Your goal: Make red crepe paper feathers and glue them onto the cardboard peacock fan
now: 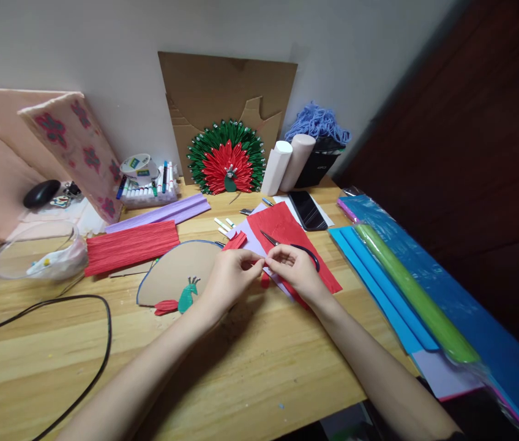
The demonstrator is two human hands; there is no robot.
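Note:
My left hand [232,277] and my right hand [294,269] meet over the wooden table, fingertips pinched together on a small red paper piece [265,278] that is mostly hidden. Just behind them lie scissors [287,246] on a red paper sheet [289,236]. To the left lies a fan-shaped cardboard cutout [177,275] with a small green peacock body [188,294] and one red petal [165,306]. A finished red and green peacock fan [226,158] leans at the wall.
Red crepe paper [131,246] and a purple roll [158,214] lie left. A glass bowl [34,251], markers box [149,187], black cable [98,343], phone [308,210], white rolls [284,164], blue and green paper rolls [415,294] surround.

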